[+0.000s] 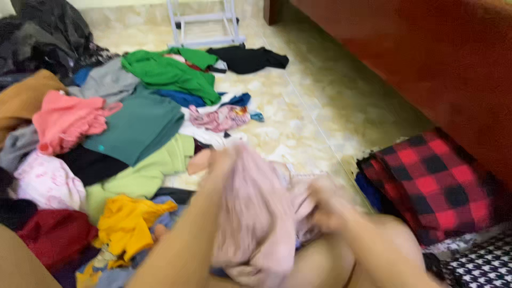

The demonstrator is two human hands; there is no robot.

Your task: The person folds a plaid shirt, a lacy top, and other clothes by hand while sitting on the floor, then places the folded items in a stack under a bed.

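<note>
Both my hands hold a pale pink garment (pixel 256 213) in front of me, low in the head view. My left hand (pixel 216 160) grips its upper edge, with the cloth draped over my forearm. Further right and lower, my right hand (pixel 322 205) clutches the same cloth. Both hands are blurred by motion. The garment hangs bunched between them above my knees.
A heap of loose clothes covers the tiled floor at left: green (pixel 170 72), teal (pixel 138 125), pink (pixel 66 120), yellow (pixel 125 224), dark red (pixel 56 234). A red-and-black checked cloth (pixel 432 184) lies at right beside a red-brown furniture side (pixel 426 58). A metal frame (pixel 205 24) stands at the back.
</note>
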